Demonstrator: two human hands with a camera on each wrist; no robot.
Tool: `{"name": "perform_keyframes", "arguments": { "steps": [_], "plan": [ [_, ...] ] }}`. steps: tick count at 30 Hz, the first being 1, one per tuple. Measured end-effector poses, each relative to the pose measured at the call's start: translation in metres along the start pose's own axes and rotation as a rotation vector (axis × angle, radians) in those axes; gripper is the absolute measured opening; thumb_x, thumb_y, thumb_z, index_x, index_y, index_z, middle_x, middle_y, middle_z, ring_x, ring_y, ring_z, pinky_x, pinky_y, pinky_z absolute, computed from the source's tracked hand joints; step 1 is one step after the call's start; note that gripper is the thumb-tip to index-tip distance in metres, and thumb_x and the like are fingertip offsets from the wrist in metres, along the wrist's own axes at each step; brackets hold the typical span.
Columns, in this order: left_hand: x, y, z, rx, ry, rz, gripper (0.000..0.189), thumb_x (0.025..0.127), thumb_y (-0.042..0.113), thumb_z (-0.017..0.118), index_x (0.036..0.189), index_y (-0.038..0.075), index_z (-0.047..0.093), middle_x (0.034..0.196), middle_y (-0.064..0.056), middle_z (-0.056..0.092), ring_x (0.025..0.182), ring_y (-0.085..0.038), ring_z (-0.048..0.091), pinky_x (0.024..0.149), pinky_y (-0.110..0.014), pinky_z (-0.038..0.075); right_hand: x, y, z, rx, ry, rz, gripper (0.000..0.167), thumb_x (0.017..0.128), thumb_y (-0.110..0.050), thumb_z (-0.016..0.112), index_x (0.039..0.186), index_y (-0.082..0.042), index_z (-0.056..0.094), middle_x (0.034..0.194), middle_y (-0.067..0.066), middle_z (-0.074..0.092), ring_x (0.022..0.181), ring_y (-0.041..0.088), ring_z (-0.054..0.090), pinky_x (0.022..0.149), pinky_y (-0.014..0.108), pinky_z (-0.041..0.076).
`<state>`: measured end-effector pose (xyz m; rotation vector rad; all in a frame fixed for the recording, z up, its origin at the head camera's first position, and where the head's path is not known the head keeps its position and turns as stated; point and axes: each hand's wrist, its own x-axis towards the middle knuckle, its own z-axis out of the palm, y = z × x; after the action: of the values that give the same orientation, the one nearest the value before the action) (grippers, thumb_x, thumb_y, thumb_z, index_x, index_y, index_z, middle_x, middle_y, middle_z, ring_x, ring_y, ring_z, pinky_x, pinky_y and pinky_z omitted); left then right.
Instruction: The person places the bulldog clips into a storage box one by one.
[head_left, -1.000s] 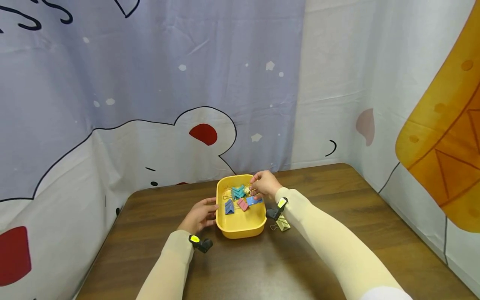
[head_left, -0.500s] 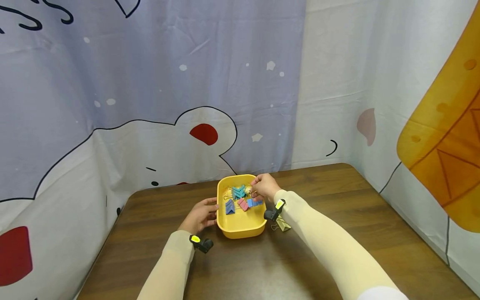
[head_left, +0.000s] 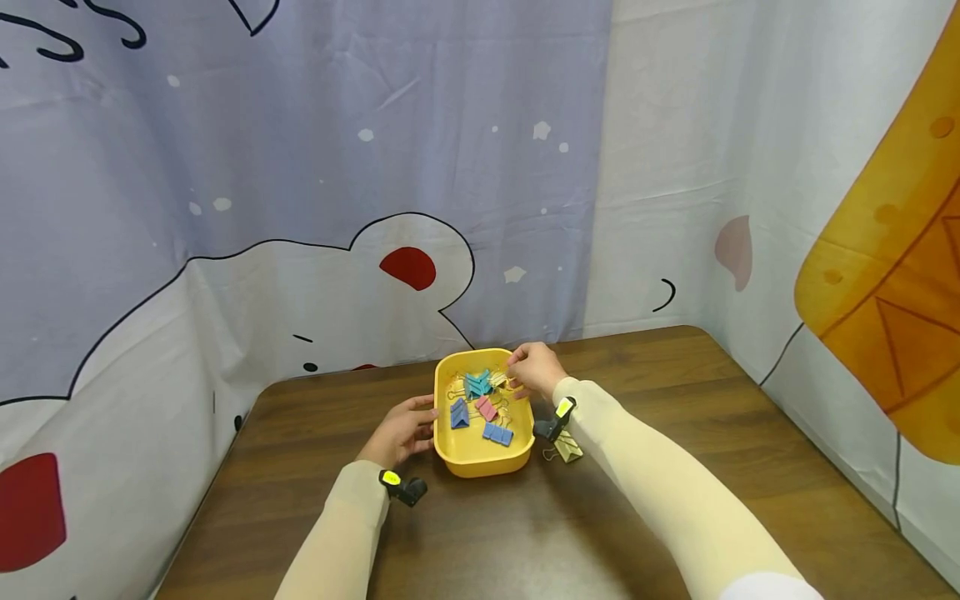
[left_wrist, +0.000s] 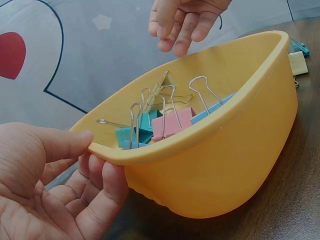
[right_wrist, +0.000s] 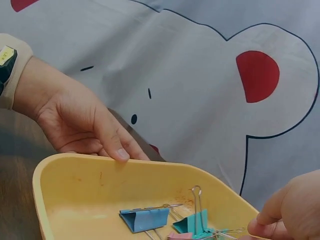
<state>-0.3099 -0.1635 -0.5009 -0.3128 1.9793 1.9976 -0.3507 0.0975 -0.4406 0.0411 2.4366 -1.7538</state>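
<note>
My left hand point(head_left: 399, 431) pinches the left rim of a yellow plastic basket point(head_left: 480, 468), thumb on top and fingers under the edge. Inside lie several binder clips: a dark blue clip point(head_left: 459, 414), teal clips point(head_left: 477, 384), a pink clip point(head_left: 487, 408), a lighter blue clip point(head_left: 498, 434) and a pale yellow clip point(left_wrist: 154, 95). My right hand point(head_left: 537, 369) is over the basket's right rim. In the left wrist view its fingers point(left_wrist: 182, 42) bend loosely, with nothing seen between them.
On the brown wooden table point(head_left: 600, 517), a pale yellow binder clip point(head_left: 567, 448) lies right of the basket, beneath my right wrist. A teal clip point(left_wrist: 300, 48) shows beside it in the left wrist view. A printed curtain point(head_left: 525, 208) hangs behind the table.
My right hand has let go of the lighter blue binder clip, which now lies lower in the basket. The hand has shifted slightly right. My left hand stays on the rim.
</note>
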Motion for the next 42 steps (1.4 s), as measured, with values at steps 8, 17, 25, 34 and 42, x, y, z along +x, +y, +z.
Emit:
{"name": "perform_keyframes", "arguments": {
  "steps": [8,17,25,34,42],
  "plan": [
    [0.001,-0.001,0.0,0.004,0.01,-0.007,0.042,0.101,0.013,0.062,0.143,0.012,0.054,0.114,-0.016,0.063,0.086,-0.022,0.062,0.068,-0.032,0.06,-0.006,0.003,-0.025,0.035,-0.031,-0.017,0.01,0.093,-0.004,0.064,0.101,0.003,0.063,0.101,0.024,0.069,0.08,0.032,0.071,0.072,0.049,0.061],
    [0.0,-0.003,0.0,0.002,0.019,-0.006,0.041,0.101,0.014,0.063,0.141,0.013,0.055,0.111,-0.015,0.064,0.086,-0.021,0.061,0.07,-0.033,0.06,-0.009,0.019,-0.062,0.016,-0.084,-0.055,0.022,0.098,-0.008,0.06,0.116,0.005,0.061,0.107,0.024,0.069,0.09,0.037,0.072,0.068,0.041,0.062],
    [-0.002,-0.003,0.0,0.003,0.007,0.013,0.044,0.102,0.014,0.061,0.144,0.01,0.052,0.114,-0.018,0.063,0.087,-0.022,0.062,0.068,-0.032,0.06,-0.011,0.035,-0.095,-0.024,-0.088,-0.081,0.028,0.1,-0.011,0.058,0.122,0.006,0.059,0.114,0.025,0.067,0.099,0.041,0.07,0.071,0.04,0.062],
    [0.001,-0.005,0.001,-0.006,0.008,0.018,0.042,0.102,0.014,0.061,0.143,0.009,0.053,0.111,-0.017,0.064,0.084,-0.022,0.062,0.064,-0.03,0.059,-0.018,0.052,-0.117,-0.043,-0.08,-0.08,0.027,0.099,-0.01,0.06,0.12,0.007,0.059,0.116,0.029,0.066,0.095,0.037,0.072,0.078,0.046,0.061],
    [0.0,-0.005,0.001,-0.01,0.014,0.02,0.042,0.102,0.015,0.061,0.143,0.01,0.053,0.113,-0.017,0.063,0.085,-0.022,0.061,0.066,-0.031,0.059,-0.025,0.067,-0.129,-0.07,-0.112,-0.086,0.031,0.1,-0.011,0.059,0.124,0.01,0.057,0.116,0.029,0.067,0.095,0.037,0.071,0.076,0.042,0.061]
  ]
}}
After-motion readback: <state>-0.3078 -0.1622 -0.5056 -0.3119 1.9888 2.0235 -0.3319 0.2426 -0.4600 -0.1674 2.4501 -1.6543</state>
